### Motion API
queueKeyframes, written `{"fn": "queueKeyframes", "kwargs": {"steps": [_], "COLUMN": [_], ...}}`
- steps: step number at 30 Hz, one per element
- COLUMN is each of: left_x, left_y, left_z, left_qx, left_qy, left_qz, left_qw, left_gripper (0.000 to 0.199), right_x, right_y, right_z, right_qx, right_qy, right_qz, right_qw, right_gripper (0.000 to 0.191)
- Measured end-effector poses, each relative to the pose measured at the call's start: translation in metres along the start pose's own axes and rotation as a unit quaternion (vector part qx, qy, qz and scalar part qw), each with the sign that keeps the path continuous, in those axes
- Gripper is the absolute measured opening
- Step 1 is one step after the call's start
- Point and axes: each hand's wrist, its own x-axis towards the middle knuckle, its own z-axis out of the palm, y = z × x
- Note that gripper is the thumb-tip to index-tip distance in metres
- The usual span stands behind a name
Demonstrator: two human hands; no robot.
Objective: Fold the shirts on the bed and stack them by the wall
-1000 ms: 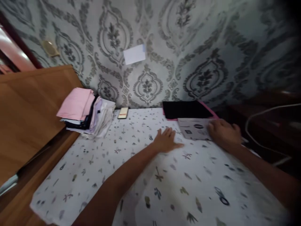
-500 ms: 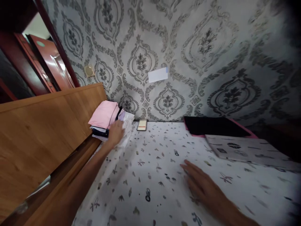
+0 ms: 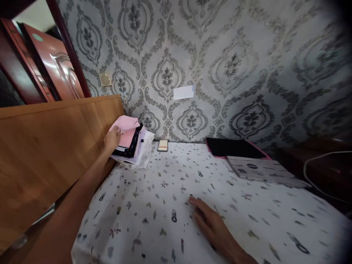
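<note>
While the left hand (image 3: 112, 140) is at the near left edge of the clothes pile (image 3: 134, 146), its fingers curl over the pink cloth (image 3: 127, 128) on top; whether they pinch it is too small to tell. The pile sits at the left end of the patterned sheet (image 3: 165, 190), beside the wooden board (image 3: 60, 143), with dark, lilac and white folded layers under the pink.

The right hand (image 3: 210, 223) is partly open and holds nothing that shows, its fingers loosely extended and close together, low over the middle of the sheet. Whether it touches the sheet is unclear.

Just right of the pile, near the wall (image 3: 189, 55), a small box (image 3: 162, 145) with a pale top lies on the sheet. Farther right, a black cloth (image 3: 233, 147) lies flat with a pink edge showing, and a flat gray printed piece (image 3: 264, 171) lies along its near side. A white paper (image 3: 183, 92) is on the wall above the sheet.
</note>
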Motion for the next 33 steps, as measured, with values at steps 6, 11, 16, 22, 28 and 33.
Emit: {"fn": "queueKeyframes", "kwargs": {"steps": [6,11,16,22,28,33], "left_x": [-0.027,-0.166,-0.261,-0.27,-0.266,-0.261], "left_y": [0.064,0.14,0.165,0.157,0.156,0.151], "left_z": [-0.043,-0.051,-0.052,-0.053,-0.059,-0.05], "left_qx": [-0.309,-0.446,-0.46,-0.521,-0.595,-0.641], "left_qy": [0.128,-0.271,-0.392,-0.413,-0.413,-0.397], "left_qz": [0.039,0.261,0.282,0.239,0.208,0.146], "left_qw": [0.942,0.812,0.745,0.708,0.657,0.641], "left_gripper": [0.02,0.029,0.031,0.038,0.041,0.04], "right_x": [-0.003,-0.009,-0.038,-0.062,-0.047,-0.028], "right_y": [-0.025,-0.046,-0.04,-0.054,-0.086,-0.097], "right_z": [-0.004,-0.005,-0.005,-0.021,-0.06,-0.068], "right_qx": [0.044,0.036,0.027,0.083,0.147,0.233], "right_qy": [0.035,0.144,0.156,0.064,-0.06,-0.098], "right_qz": [0.01,-0.05,-0.096,-0.066,-0.045,-0.035], "right_qw": [0.998,0.988,0.983,0.992,0.986,0.967], "right_gripper": [0.064,0.083,0.065,0.072,0.08,0.04]}}
